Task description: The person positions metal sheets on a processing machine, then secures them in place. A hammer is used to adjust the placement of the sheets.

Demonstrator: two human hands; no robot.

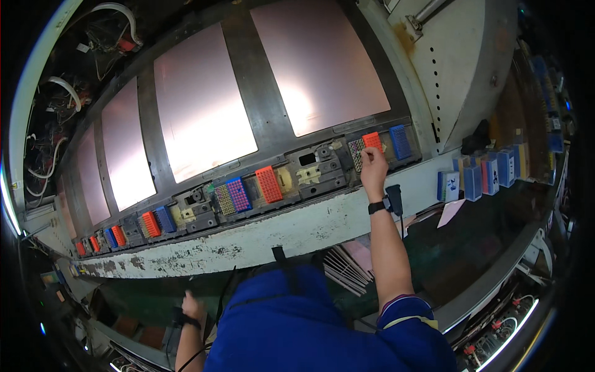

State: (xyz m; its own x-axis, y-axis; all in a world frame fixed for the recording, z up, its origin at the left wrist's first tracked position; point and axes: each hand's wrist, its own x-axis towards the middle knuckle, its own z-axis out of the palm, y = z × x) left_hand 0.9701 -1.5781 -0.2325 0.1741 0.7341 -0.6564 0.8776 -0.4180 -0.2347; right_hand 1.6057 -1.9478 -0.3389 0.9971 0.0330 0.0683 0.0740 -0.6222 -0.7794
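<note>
My right hand (374, 166) reaches over the front rail of a long machine, fingers pinched together at the lower edge of an orange-red perforated block (372, 140). Whatever the fingertips hold, if anything, is too small to make out. Just left of them is a grey block with dotted holes (356, 153); to the right stands a blue perforated block (400, 142). Low on the left, away from the rail, hangs my left hand (191, 305), its fingers curled in. I cannot make out anything inside it.
Shiny copper-coloured sheets (204, 105) lie on the dark machine bed. More coloured blocks, including an orange one (269, 184) and a blue one with pink dots (238, 193), line the rail. Several plastic boxes (473, 182) stand on the right ledge. Long thin rods (347, 271) lie below the rail.
</note>
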